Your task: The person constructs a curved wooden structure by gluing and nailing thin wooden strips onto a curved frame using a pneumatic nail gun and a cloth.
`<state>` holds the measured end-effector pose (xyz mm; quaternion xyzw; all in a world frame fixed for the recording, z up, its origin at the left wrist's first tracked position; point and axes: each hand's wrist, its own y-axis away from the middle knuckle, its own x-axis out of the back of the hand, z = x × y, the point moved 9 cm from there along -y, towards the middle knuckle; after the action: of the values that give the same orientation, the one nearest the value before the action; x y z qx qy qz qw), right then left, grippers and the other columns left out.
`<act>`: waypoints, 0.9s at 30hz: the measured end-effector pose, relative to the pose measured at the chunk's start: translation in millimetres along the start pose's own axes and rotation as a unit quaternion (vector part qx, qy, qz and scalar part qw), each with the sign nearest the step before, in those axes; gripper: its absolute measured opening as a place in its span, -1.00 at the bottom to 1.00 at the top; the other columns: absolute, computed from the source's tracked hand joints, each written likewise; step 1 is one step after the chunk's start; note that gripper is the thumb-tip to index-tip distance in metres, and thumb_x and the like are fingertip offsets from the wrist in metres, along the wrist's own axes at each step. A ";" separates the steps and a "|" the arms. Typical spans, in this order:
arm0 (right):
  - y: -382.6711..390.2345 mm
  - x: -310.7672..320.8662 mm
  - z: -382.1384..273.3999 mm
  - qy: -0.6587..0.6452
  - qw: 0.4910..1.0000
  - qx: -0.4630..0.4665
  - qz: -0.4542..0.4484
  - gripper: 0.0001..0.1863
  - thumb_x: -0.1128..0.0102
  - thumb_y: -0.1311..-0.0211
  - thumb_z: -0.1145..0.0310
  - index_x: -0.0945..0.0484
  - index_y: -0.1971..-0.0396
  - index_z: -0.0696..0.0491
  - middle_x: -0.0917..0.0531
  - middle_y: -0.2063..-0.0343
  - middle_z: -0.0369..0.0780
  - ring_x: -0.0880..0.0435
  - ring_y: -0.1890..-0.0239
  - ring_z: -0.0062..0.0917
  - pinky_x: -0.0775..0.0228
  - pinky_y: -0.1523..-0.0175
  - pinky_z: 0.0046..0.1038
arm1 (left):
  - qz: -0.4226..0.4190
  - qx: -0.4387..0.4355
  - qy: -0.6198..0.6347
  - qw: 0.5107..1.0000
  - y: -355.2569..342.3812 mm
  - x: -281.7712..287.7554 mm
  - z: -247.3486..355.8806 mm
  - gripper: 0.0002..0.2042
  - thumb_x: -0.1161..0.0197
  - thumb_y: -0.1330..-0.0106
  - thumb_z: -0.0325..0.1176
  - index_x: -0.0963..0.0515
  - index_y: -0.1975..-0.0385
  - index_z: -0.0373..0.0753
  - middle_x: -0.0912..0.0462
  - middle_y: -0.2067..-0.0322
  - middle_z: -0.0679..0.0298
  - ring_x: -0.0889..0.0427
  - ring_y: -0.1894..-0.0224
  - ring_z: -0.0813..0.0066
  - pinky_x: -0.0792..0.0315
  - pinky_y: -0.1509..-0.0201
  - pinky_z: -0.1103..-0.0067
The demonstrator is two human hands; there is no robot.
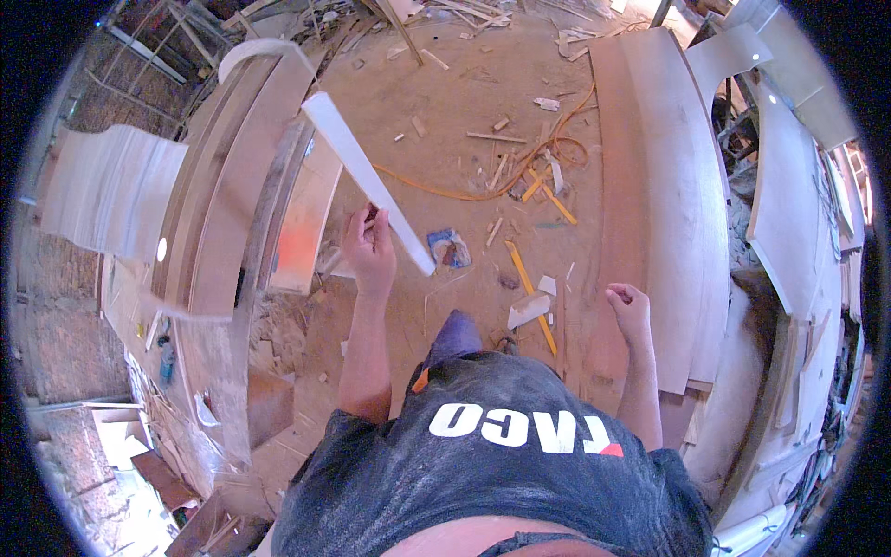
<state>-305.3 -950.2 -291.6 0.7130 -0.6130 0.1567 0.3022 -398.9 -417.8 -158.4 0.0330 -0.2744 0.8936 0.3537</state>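
My left hand (368, 243) pinches a long, narrow white strip (373, 174) about its middle. The strip slants above the floor, its far end up to the left and its near end down to the right. It looks like a strip of wood or board; I cannot tell which. Off to the right, my right hand (631, 311) hangs with curled fingers beside a long wide sheet (682, 213), and nothing shows in it.
Stacked long boards (218, 186) stand at the left, near an orange-stained panel (302, 227). An orange cable (436, 193) crosses the dusty floor. Yellow strips (531, 292), a blue-and-white crumpled packet (449, 249) and wood scraps (497, 137) lie about. Large pale sheets (789, 200) lean at the right.
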 end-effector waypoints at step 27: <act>-522.9 -49.1 181.4 0.235 0.929 -0.223 -0.180 -0.79 -0.36 -0.16 0.24 -0.77 0.29 0.03 -0.75 0.43 -0.08 -0.73 0.34 -0.24 -0.58 0.22 -0.21 | 0.163 0.089 0.232 0.955 -492.2 -384.6 -212.9 -0.80 -0.20 -0.52 -0.39 -0.50 0.07 -0.43 -0.60 0.19 0.21 -0.66 0.18 0.49 -0.70 0.07 0.52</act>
<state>164.9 -990.5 -584.9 0.6682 -0.4049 0.1222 0.6121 237.5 -249.6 -206.3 -0.1886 -0.1056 0.9431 0.2528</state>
